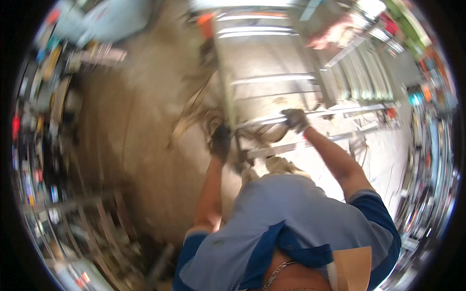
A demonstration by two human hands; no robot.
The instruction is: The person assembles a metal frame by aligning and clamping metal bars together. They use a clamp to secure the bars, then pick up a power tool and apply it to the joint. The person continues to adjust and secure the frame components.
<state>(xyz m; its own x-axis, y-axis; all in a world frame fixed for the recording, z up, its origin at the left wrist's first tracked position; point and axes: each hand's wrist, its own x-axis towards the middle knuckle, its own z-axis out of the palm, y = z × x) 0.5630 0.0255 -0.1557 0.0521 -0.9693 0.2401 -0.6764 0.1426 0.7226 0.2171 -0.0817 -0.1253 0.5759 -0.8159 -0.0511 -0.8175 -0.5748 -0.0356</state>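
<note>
My right hand (295,119), in a greyish work glove, is closed over a shiny metal bar (335,112) of a frame in front of me. My left hand (221,142) wears a dark glove and hangs low beside the frame's long upright rail (225,82). Motion smears its fingers, and whatever they may hold cannot be made out. Several parallel crossbars (272,78) run off to the right of that rail. A nearer crossbar (276,149) lies just ahead of my shoes (284,166). Loose cables or hoses (194,109) trail over the floor around my left hand.
A stack of pale ribbed panels (364,72) stands at the far right. Cluttered shelves or piles (432,160) line the right side, with more clutter (48,111) on the left. Another metal rack (92,218) stands low at the left. Something orange (206,25) sits at the far rail end.
</note>
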